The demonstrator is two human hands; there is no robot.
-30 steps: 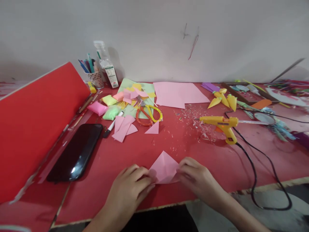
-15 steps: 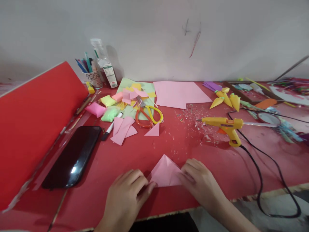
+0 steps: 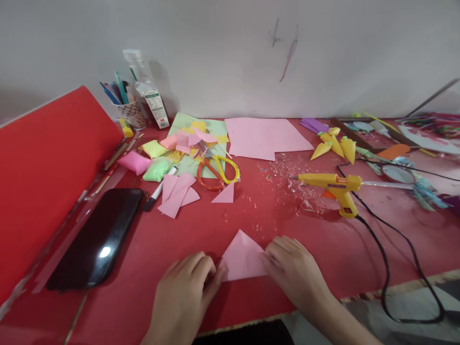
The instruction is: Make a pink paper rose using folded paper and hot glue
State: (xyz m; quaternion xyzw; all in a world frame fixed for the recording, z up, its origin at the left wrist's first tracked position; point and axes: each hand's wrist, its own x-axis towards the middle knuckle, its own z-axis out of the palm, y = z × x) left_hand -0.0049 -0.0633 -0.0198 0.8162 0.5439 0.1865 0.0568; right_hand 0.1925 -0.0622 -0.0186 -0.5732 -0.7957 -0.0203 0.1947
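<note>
A folded triangle of pink paper [image 3: 243, 258] lies near the table's front edge, its point facing the wall. My left hand [image 3: 187, 282] pinches its left corner between thumb and fingers. At the right corner, my right hand [image 3: 293, 266] is closed on the paper, fingertips pressed together. Beyond the triangle lie a small pink paper scrap [image 3: 224, 194] and scissors [image 3: 218, 172] with one red and one yellow handle loop. Pink paper pieces [image 3: 177, 194] overlap each other to the left of the scissors.
A black phone [image 3: 98, 239] lies left. A yellow glue gun [image 3: 332, 184] with a trailing black cable rests right, beside paper shavings [image 3: 287, 179]. Toward the wall are pink sheets [image 3: 264, 136], yellow carrot-like shapes [image 3: 332, 143], a pen cup [image 3: 131, 115] and a glass bottle [image 3: 153, 96].
The view has shifted slightly, so most things sit a little further left. Both hands still hold the triangle's corners, and its layers look more evenly aligned.
</note>
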